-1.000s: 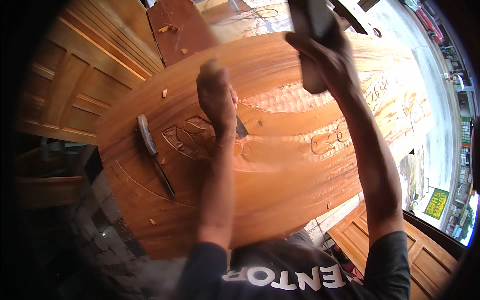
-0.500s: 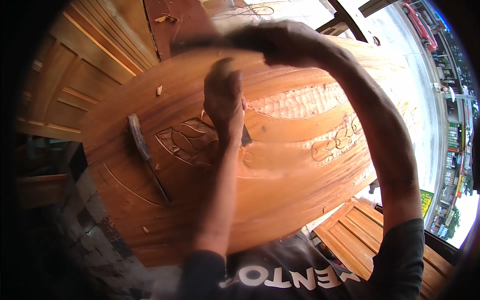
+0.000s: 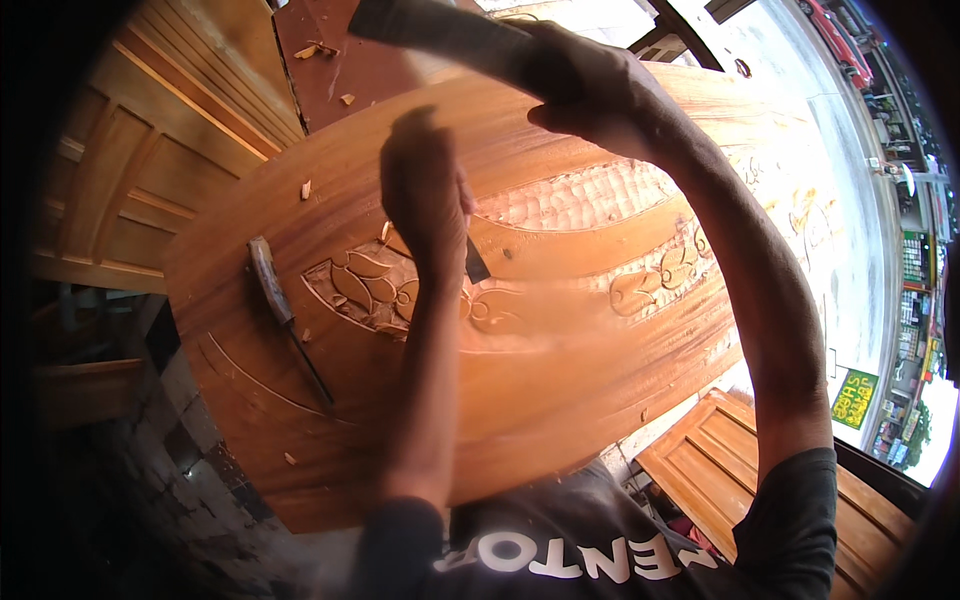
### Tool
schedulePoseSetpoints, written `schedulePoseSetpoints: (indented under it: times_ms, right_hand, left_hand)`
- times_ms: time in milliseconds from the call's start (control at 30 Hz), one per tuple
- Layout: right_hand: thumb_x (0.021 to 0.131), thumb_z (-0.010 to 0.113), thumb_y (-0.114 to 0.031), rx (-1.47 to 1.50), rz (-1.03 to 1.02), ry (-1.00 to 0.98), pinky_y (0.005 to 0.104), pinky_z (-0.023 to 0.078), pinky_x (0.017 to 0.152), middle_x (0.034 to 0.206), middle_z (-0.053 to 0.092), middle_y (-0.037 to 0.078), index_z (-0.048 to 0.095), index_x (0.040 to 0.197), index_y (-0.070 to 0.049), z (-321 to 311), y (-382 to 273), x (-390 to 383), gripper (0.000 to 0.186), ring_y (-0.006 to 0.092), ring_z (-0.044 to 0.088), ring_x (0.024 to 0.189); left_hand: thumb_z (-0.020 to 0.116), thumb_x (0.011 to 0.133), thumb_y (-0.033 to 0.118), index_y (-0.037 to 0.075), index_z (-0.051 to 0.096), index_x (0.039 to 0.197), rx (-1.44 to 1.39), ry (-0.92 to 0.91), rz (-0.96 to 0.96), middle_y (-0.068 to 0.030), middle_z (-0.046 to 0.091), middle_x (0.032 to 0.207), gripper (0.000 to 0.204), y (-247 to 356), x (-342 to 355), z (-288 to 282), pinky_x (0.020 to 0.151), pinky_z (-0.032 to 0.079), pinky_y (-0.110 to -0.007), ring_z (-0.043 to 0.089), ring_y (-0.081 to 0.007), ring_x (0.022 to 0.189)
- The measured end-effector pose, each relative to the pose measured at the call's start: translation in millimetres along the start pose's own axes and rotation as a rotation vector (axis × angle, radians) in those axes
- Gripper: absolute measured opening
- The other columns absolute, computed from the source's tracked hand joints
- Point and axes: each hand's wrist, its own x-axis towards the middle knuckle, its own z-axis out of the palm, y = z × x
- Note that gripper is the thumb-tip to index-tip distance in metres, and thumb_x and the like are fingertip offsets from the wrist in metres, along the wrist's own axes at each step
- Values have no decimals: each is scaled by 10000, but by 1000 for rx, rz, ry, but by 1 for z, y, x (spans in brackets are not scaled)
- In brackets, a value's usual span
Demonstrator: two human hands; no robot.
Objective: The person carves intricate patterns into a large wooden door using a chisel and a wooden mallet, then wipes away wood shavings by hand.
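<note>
My left hand (image 3: 422, 195) is closed round a chisel whose handle is hidden in the fist. Its flat metal blade (image 3: 476, 262) points down to the carved band of a large wooden panel (image 3: 560, 400). Up and to the right, my right hand (image 3: 600, 85) grips a dark, club-like wooden mallet (image 3: 450, 42), which is tilted with its free end above and left of the left fist, apart from it. Leaf and scroll carving (image 3: 365, 285) lies just left of the blade. A second chisel (image 3: 272, 285) with a worn handle rests on the panel further left.
Wood chips (image 3: 305, 190) are scattered over the panel. A panelled door (image 3: 110, 190) stands at the left, and another door (image 3: 720, 455) lies at the lower right. A reddish-brown board (image 3: 350, 60) with shavings is at the far side. Beyond, at right, runs a street (image 3: 850, 190).
My right hand has lifted and tilted the mallet away from the left fist, its free end now higher. My left hand and the chisel have shifted slightly left in the view.
</note>
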Motion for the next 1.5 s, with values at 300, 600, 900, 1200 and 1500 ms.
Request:
schedulePoseSetpoints:
  times_ms: [300,600,900,1200,1500]
  right_hand:
    - [834,824,-183,-85,78,163,442,614,709,988,777,133,617,1404,-184,18,47,2,606,325,775,828]
    - [821,841,-196,3,538,-119,483,611,861,1179,762,168,596,1438,-207,18,40,14,664,354,764,988]
    - [822,764,-96,-227,-48,-233,465,615,941,1199,761,137,554,1532,-285,16,24,1,764,360,744,1091]
    - [853,853,-134,-71,132,41,427,575,963,1245,737,148,532,1529,-164,-19,16,-18,749,287,728,1112]
    - [805,825,-143,-233,2,-225,475,608,900,1199,762,142,559,1492,-219,-5,44,-29,740,359,755,1066]
  left_hand:
    - [762,1033,305,105,606,1089,-50,-71,-60,28,552,702,260,-28,-3,13,365,326,-205,461,-29,441]
    - [779,1013,278,113,550,1017,77,-50,-145,26,543,688,283,-39,0,8,374,347,-219,475,-47,444]
    - [719,1024,204,32,658,1249,310,-23,-50,-8,599,704,289,-30,-6,7,426,411,-258,511,-66,464]
    - [779,1020,265,91,629,1179,-9,-79,-115,36,553,647,279,-28,-5,20,358,329,-202,440,-26,413]
    - [797,991,167,40,642,1296,130,-146,-217,3,645,767,365,-41,-11,22,425,418,-231,513,-38,498]
